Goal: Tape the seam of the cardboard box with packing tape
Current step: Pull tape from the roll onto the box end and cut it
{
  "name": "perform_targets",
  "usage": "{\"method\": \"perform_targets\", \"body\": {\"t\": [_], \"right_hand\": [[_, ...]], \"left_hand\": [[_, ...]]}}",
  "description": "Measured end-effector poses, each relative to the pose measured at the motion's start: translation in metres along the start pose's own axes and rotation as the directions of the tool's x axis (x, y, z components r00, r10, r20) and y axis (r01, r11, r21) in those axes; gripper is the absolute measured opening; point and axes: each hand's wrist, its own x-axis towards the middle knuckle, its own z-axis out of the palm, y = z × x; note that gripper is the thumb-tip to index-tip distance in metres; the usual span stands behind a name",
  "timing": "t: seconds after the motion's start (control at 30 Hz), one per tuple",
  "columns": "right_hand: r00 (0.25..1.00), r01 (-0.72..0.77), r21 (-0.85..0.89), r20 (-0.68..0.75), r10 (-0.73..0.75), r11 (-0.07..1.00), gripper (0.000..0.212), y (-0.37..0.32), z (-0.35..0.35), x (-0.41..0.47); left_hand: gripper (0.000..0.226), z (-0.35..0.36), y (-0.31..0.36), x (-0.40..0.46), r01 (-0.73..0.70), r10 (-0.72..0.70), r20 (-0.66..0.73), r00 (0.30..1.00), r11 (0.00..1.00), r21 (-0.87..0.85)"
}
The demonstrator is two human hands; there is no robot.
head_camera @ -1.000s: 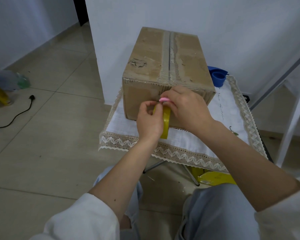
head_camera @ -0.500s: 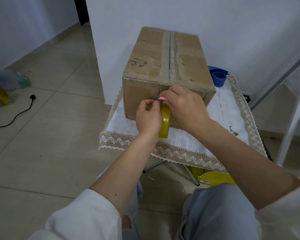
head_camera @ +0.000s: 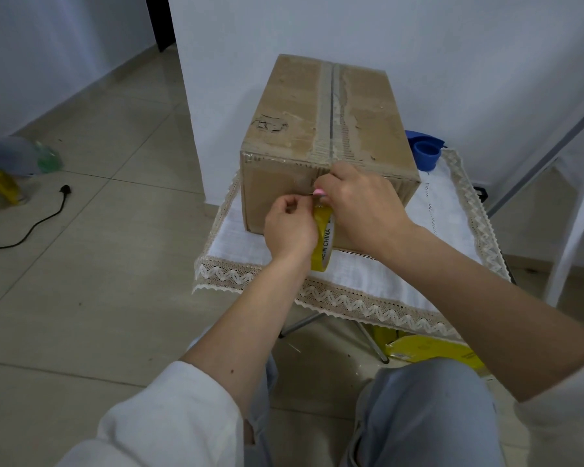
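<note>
Both hands have crept up the box point(head_camera: 284, 183) front; left hand point(head_camera: 289, 227) grips the roll point(head_camera: 323, 242), right hand point(head_camera: 361, 207) pinches its end near the seam point(head_camera: 331, 106).

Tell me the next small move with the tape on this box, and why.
Probably pull the roll of tape upward over the near top edge. Both the left hand and right hand work the roll against the front face of the cardboard box, just under the centre seam, which shows no fresh tape yet.

Hands point(head_camera: 331, 214) slightly higher against box point(head_camera: 317, 136)
</note>
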Motion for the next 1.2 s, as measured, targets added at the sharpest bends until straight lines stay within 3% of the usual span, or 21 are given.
{"method": "perform_targets", "body": {"t": [0.2,0.37,0.67,1.0,1.2], "right_hand": [[0.997,-0.050,0.100,0.064,0.043,0.994,0.006,0.024,-0.006,-0.016],[0.990,-0.121,0.164,0.086,0.108,0.979,0.017,0.040,-0.010,-0.033],[0.981,-0.196,0.295,0.059,0.187,0.935,0.016,0.029,-0.007,-0.033],[0.894,-0.418,0.583,0.127,0.430,0.697,0.013,0.040,-0.003,-0.084],[0.767,-0.576,0.646,0.215,0.604,0.502,0.010,0.053,0.001,-0.123]], "left_hand": [[0.010,0.000,-0.001,0.002,0.013,-0.013,-0.004,1.000,1.000,0.024],[0.009,-0.008,-0.008,0.002,0.032,-0.032,0.005,0.999,0.999,0.022],[0.008,-0.011,-0.001,-0.001,-0.033,0.031,0.047,0.998,0.998,0.045],[0.012,-0.005,-0.014,-0.022,-0.020,0.012,0.138,0.990,0.998,0.055],[0.011,0.004,-0.017,-0.038,-0.023,-0.005,0.252,0.968,0.994,0.108]]}}
